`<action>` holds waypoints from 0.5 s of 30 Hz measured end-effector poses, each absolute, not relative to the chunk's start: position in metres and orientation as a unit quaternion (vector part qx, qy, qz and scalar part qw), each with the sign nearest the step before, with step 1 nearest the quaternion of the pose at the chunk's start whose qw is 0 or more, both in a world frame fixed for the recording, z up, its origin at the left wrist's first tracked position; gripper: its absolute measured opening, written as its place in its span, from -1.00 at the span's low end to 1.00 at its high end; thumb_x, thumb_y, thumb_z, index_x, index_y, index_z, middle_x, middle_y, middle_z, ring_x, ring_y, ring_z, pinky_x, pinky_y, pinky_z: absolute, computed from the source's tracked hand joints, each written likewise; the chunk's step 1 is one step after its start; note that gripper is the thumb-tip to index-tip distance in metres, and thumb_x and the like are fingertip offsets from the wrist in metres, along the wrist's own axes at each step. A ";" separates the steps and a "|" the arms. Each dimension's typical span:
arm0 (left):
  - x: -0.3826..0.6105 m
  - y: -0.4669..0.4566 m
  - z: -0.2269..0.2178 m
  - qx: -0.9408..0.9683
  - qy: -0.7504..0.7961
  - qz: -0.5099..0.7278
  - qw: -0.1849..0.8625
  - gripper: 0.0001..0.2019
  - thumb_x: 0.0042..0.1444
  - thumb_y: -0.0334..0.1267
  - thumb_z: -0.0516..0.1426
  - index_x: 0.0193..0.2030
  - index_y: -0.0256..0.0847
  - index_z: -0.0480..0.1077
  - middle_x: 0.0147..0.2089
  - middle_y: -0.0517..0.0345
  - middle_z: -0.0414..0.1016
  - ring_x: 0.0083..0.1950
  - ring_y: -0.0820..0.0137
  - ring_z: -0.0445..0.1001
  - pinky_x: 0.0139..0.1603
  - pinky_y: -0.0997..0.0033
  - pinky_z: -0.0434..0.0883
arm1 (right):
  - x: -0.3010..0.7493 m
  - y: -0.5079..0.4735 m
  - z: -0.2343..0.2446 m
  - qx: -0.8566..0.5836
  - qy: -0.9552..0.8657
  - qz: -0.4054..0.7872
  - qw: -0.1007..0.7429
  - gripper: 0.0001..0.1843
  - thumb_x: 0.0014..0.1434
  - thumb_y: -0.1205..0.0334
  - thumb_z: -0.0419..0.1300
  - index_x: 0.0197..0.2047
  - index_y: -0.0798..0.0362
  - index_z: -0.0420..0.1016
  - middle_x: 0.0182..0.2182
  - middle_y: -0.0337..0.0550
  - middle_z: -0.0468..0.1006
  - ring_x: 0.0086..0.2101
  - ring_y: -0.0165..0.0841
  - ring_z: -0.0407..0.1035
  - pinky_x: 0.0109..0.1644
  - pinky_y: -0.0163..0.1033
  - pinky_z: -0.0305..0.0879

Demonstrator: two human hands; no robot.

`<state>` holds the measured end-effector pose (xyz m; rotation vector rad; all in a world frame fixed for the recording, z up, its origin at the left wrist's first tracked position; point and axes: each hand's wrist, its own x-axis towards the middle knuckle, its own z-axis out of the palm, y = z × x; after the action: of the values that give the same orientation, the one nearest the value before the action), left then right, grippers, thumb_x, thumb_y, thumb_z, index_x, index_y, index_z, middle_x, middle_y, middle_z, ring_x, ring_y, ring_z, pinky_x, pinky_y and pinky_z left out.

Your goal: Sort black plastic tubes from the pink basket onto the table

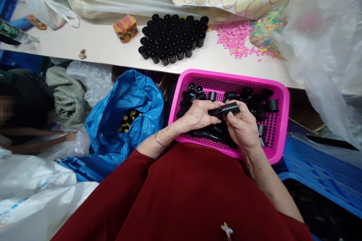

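Above a pink plastic basket (284, 120), both my hands are closed on black plastic parts that meet end to end. Fingers of my left hand (198, 115) grip a dark piece (215, 113), mostly covered by them. A glossy black cylinder (230, 108) sits between the thumb and fingers of my right hand (244, 128). Whether the two parts are joined I cannot tell. Loose black cylinders (273, 104) and longer black pieces (207, 134) lie in the basket below.
Black tubes (172, 39) stand grouped on the white table (102, 45), beside pink pellets (234, 39) and an orange patterned block (126, 28). A blue sack (144, 98) with yellow-and-black pieces stands left of the basket. Another person's arm (53, 139) reaches in at left. Blue crates (319, 180) stand right.
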<state>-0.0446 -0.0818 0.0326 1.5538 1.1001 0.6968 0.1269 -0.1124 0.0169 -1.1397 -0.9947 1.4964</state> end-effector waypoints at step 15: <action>-0.062 -0.085 0.020 0.628 0.441 0.376 0.520 -0.55 -0.11 -0.05 0.48 -0.10 -0.25 0.64 -0.26 0.10 0.61 -0.34 0.43 0.52 -0.26 0.41 0.53 | 0.128 -0.118 0.012 -0.514 -0.609 0.492 0.351 -0.11 0.30 -0.40 0.03 0.50 -0.06 0.17 0.40 0.00 0.33 0.39 -0.09 0.20 0.50 0.11 0.06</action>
<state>-0.0622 -0.0845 0.0205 1.5046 1.0580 0.9018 0.1284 -0.1184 0.0120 -1.3306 -1.5776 1.2739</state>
